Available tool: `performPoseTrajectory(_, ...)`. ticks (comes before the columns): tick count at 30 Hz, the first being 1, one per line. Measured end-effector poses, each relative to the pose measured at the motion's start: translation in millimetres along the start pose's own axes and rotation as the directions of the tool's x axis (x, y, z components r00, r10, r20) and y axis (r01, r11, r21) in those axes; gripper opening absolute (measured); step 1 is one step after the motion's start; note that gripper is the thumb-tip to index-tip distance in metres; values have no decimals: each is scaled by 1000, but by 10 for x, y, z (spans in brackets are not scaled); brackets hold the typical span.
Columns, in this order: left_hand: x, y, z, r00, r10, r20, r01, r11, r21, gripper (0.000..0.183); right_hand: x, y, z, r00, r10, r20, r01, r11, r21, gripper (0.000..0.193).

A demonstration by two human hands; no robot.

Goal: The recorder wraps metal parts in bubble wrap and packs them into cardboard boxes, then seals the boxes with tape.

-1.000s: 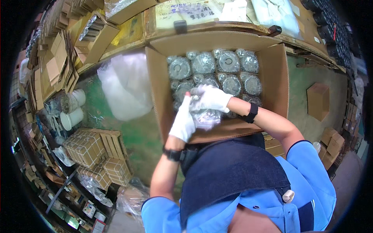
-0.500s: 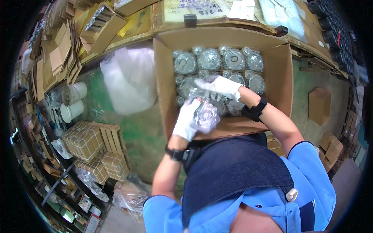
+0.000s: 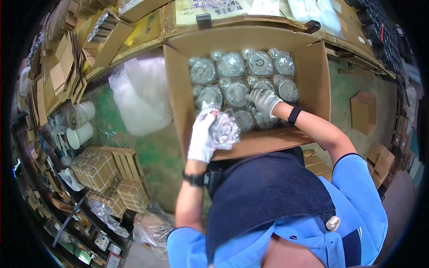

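Observation:
My left hand (image 3: 203, 136), in a white glove, is closed round clear plastic bags (image 3: 225, 129) with small parts inside, over the near left side of a large open carton (image 3: 319, 85). Inside the carton stand rows of round metal parts (image 3: 232, 64), each wrapped in clear plastic with a smaller knob beside it. My right hand (image 3: 264, 100), gloved too, reaches down among these parts in the middle rows. Its fingers are curled together, and whatever lies under them is hidden.
A workbench (image 3: 268, 20) runs behind the carton. To the left are a large white plastic bag (image 3: 138, 96), white buckets (image 3: 80, 136) and strapped cartons (image 3: 94, 169) on a pallet. An open cardboard box (image 3: 363, 111) stands on the floor at right.
My right hand has left the bags near my left hand and moved down onto the wrapped parts at right. My left hand keeps its bags and has shifted slightly left in view.

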State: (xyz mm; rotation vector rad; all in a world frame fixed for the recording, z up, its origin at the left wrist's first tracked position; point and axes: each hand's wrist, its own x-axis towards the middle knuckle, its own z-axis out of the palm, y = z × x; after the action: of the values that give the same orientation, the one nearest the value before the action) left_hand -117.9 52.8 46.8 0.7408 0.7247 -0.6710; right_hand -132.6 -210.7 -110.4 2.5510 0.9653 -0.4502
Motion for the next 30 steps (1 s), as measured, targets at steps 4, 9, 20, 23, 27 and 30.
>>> performPoseTrajectory(4,-66,-68,-203,1000,3,-4,-3,995,95,19,283,33,-824,938,69,339,-270,760,591,54)
performPoseTrajectory(9,-119,-67,15,990,-124,68,96,943,319,20,589,5,-1067,905,-56,422,-425,-171,889,66)
performPoseTrajectory(20,-113,-108,-34,998,-67,-19,69,920,385,19,146,176,-1569,979,-129,161,-202,-438,876,35)
performPoseTrajectory(23,-129,-59,8,996,-92,10,80,911,406,16,188,370,-1288,984,-31,176,-176,-349,921,44)
performPoseTrajectory(27,-113,-145,-5,998,-59,12,51,935,351,16,241,258,-1038,953,203,227,-270,224,936,56)
performPoseTrajectory(30,-150,-138,-13,983,-135,124,78,921,382,17,84,398,-1726,887,246,390,-423,97,901,70)
